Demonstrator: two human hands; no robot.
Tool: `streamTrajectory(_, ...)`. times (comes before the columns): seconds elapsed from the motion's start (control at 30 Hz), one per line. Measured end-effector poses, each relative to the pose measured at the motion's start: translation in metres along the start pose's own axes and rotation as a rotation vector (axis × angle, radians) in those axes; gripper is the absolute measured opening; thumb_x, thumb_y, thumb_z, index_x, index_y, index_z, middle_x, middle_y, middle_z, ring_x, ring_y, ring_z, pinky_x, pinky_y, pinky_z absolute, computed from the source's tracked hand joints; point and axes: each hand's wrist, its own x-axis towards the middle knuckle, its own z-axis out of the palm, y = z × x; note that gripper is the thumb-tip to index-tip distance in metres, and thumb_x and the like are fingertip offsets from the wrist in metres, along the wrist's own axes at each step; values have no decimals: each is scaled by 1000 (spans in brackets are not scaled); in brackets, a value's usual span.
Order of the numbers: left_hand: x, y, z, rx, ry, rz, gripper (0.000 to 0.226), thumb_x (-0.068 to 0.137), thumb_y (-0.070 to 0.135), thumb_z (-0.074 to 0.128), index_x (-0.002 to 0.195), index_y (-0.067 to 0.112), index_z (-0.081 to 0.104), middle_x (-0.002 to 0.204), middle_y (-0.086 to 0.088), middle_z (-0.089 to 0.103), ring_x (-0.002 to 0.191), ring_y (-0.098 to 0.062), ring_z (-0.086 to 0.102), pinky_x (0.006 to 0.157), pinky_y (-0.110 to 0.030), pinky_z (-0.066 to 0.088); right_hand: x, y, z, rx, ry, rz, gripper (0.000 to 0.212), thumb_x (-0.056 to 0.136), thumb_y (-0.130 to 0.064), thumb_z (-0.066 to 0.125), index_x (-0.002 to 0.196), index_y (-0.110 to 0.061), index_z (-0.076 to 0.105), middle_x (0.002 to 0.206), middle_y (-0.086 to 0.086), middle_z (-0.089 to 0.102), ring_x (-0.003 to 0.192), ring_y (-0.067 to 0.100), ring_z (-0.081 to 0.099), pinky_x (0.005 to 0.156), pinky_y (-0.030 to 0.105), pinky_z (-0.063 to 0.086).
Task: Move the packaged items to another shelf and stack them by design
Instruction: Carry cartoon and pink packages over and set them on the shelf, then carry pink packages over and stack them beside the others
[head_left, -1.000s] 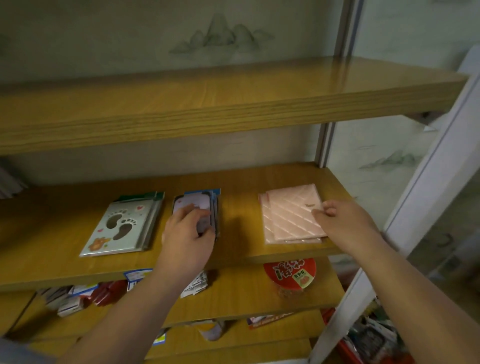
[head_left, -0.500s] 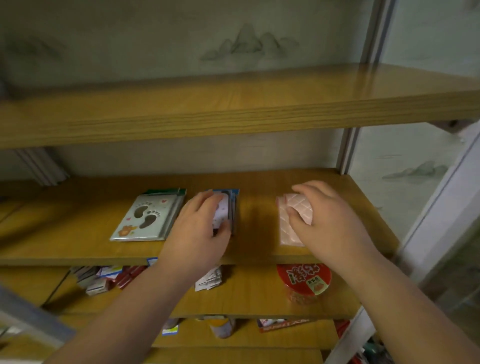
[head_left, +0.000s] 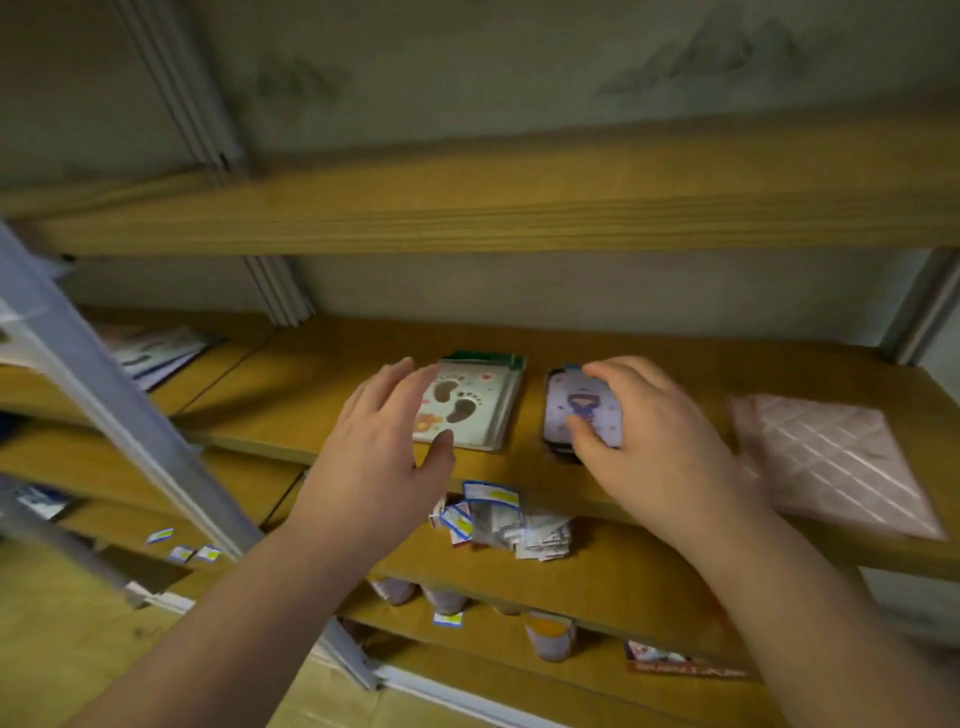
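Our right hand (head_left: 649, 441) curls its fingers round the purple pack (head_left: 576, 410), while our left hand (head_left: 379, 441) hovers spread and empty at the footprint stack's (head_left: 478, 405) nine-o'clock edge.

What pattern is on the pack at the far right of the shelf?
The pink pack has a diagonal white quilted grid; the head view shows it.

- Honestly I can't read a single word or number from my feed, everything's too blurry.
- The footprint pack (head_left: 470, 402) only shows pictures, with no lettering I can make out.
- The tags (head_left: 491, 512) on the shelf below have blue and yellow bands, but the print is too small.
- The red pack (head_left: 685, 667) down at the bottom has some pale lettering, smeared beyond reading.
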Motion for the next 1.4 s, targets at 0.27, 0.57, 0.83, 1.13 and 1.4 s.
streamTrajectory(0.27,-42,-119,-50,-80,55,-124,70,92,40,62,153,30,30,164,8,21,139,-17,39,109,-36,39,5,-103,76,-16,-68,-35,47,91,-33,65,135,-17,58,136,0,58,121,19,54,96,30,43)
streamTrajectory(0.57,-101,-287,-139,-43,41,-225,66,94,42,59,154,32,33,160,15,28,113,-29,63,100,-39,50,11,-261,183,26,-63,-103,46,93,-43,59,137,-32,55,137,-14,56,123,10,53,90,24,38)
streamTrajectory(0.83,-122,-411,-191,-29,130,-294,69,92,44,59,154,32,31,163,12,24,146,-13,32,110,-31,36,24,-382,272,110,-114,-171,55,93,-44,59,145,-36,43,140,-20,49,115,-7,41,90,18,36)
streamTrajectory(1.13,-98,-507,-192,-20,124,-341,69,90,49,54,153,35,29,161,15,26,147,-5,24,111,-27,27,69,-454,368,114,-243,-275,57,93,-46,57,146,-31,45,144,-14,50,126,4,46,99,21,38)
streamTrajectory(1.4,-36,-591,-204,53,128,-401,70,90,50,53,154,35,29,162,13,26,147,-7,24,112,-30,31,162,-499,439,150,-200,-270,51,93,-42,58,141,-25,52,141,-5,56,125,16,53,94,31,46)
